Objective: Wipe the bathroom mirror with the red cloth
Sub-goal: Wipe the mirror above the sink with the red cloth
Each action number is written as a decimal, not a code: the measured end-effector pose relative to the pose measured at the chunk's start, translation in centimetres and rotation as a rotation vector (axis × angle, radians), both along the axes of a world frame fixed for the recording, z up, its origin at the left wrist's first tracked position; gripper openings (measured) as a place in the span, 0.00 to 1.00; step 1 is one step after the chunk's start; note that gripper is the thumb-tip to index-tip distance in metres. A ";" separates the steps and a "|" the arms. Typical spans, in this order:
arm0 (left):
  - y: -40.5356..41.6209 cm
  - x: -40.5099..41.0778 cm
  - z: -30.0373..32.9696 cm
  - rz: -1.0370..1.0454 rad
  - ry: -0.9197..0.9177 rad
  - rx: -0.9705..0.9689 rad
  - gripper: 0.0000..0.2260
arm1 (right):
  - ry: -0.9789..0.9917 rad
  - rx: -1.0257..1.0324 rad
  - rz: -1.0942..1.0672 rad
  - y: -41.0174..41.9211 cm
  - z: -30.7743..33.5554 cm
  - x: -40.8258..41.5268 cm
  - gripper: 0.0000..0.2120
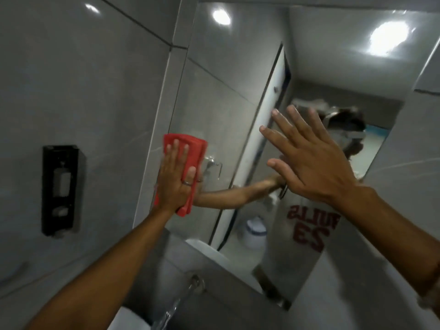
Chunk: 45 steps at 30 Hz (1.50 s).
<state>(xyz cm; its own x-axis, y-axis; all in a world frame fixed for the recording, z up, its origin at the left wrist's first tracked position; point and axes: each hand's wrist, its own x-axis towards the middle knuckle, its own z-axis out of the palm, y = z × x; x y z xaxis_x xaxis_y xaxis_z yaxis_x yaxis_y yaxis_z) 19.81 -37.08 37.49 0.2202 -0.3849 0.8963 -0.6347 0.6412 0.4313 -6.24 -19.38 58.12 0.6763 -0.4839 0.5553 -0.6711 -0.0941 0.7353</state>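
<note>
The bathroom mirror point(226, 75) fills the middle of the view, tilted, and reflects a tiled wall, a door and a person in a white shirt. My left hand point(177, 179) lies flat with its fingers spread on the folded red cloth point(194, 148), pressing it against the mirror's left edge. The cloth shows above and below the palm. My right hand point(307, 158) is raised in front of the mirror's middle, fingers spread wide, holding nothing. Whether it touches the glass is unclear.
A black wall-mounted dispenser point(60, 189) hangs on the grey tiled wall point(83, 79) left of the mirror. Below the mirror a chrome tap point(194, 283) sticks out over a white basin point(133, 320). Tiled wall continues to the right of the mirror.
</note>
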 end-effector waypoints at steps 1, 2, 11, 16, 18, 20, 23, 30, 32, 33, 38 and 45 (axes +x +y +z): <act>0.3 -0.1 -1.5 -0.024 0.168 0.088 0.29 | -0.025 0.005 0.005 0.4 -1.2 -0.4 0.33; 0.5 -0.3 -2.8 -0.031 0.302 0.162 0.30 | -0.038 0.006 0.015 0.8 -2.4 -0.7 0.33; 3.4 -5.5 -9.2 0.086 0.432 0.304 0.36 | -0.094 0.059 0.076 3.7 -8.8 -5.0 0.31; 9.3 -14.6 -8.6 0.134 0.086 0.106 0.29 | -0.111 0.060 0.076 5.3 -9.4 -6.4 0.30; 11.6 -19.2 -8.5 0.143 -0.004 0.019 0.30 | -0.128 0.056 0.046 6.3 -9.0 -7.2 0.30; 13.7 -23.1 -8.3 0.090 -0.099 -0.057 0.30 | -0.152 0.051 0.001 7.3 -8.5 -8.1 0.30; 14.8 -24.7 -8.5 -0.037 -0.258 -0.159 0.29 | -0.155 0.057 -0.044 8.6 -8.1 -9.0 0.31; 8.2 -14.7 1.3 -0.142 -0.913 -0.583 0.26 | -0.163 0.003 -0.078 8.8 -5.3 -10.6 0.31; 7.0 -12.0 6.0 -0.072 -0.797 -0.527 0.26 | -0.191 -0.035 -0.077 8.7 -4.4 -10.8 0.31; 6.9 -11.5 7.9 -0.041 -0.640 -0.437 0.26 | -0.208 -0.056 -0.076 8.8 -4.0 -10.9 0.31; 10.6 -16.5 9.3 0.084 0.030 0.038 0.28 | -0.257 -0.097 -0.052 9.0 -3.8 -11.7 0.30; 14.6 -21.7 -6.4 -0.069 -0.573 -0.261 0.27 | -0.270 -0.063 -0.083 9.4 -6.5 -13.2 0.31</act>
